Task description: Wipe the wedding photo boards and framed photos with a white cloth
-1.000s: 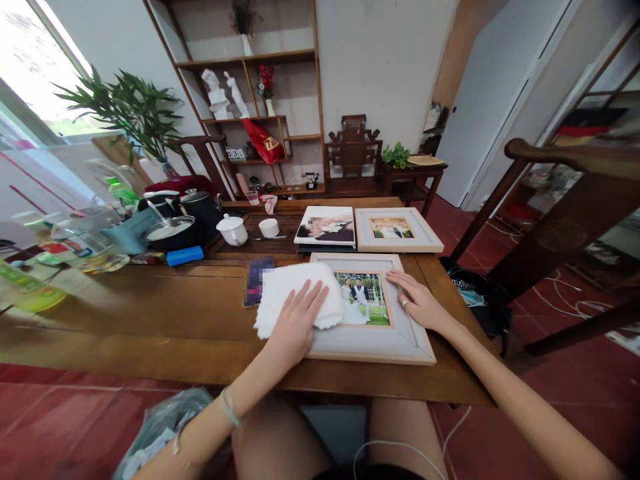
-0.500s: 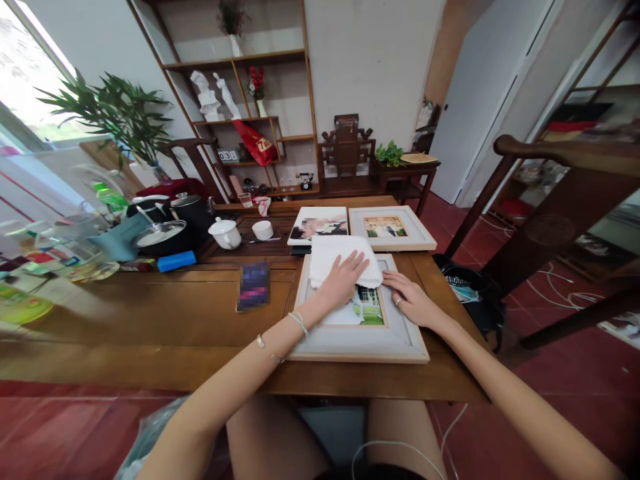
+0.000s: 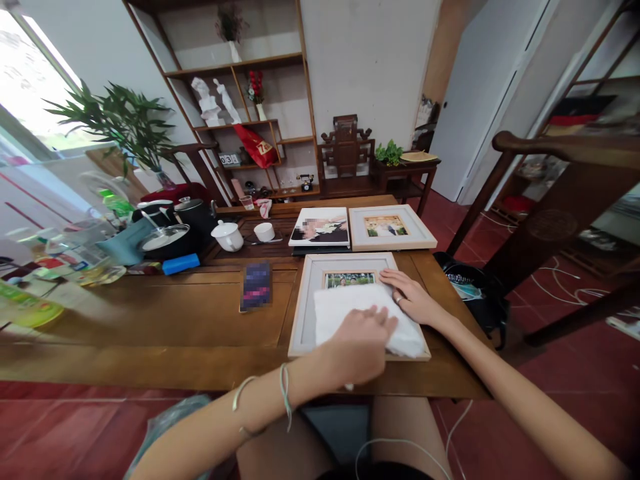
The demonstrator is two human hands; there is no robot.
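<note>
A picture frame [image 3: 306, 313] with a pale wide border lies flat on the wooden table [image 3: 210, 300], close to its front edge. Over its lower part is a folded white cloth [image 3: 336, 310], hiding much of the photo [image 3: 350, 279]. My left hand [image 3: 360, 343] is on the cloth, somewhat blurred, its fingers bent and gathered into it. My right hand [image 3: 411, 297] lies on the frame's right side, fingers stretched out flat towards the photo. It wears a ring and touches the cloth's upper right edge.
Behind the frame lie a white photo panel [image 3: 320, 227] and another framed picture [image 3: 420, 230]. A dark pixelated item [image 3: 257, 285] is to the left. Further left are a lidded white cup [image 3: 227, 235], a blue box [image 3: 181, 264], pots and bottles. A wooden chair [image 3: 565, 193] stands at right.
My left hand has pulled the cloth down the frame towards me, and its fingers have curled from flat. The top of the photo now shows. My right hand has stayed almost in place.
</note>
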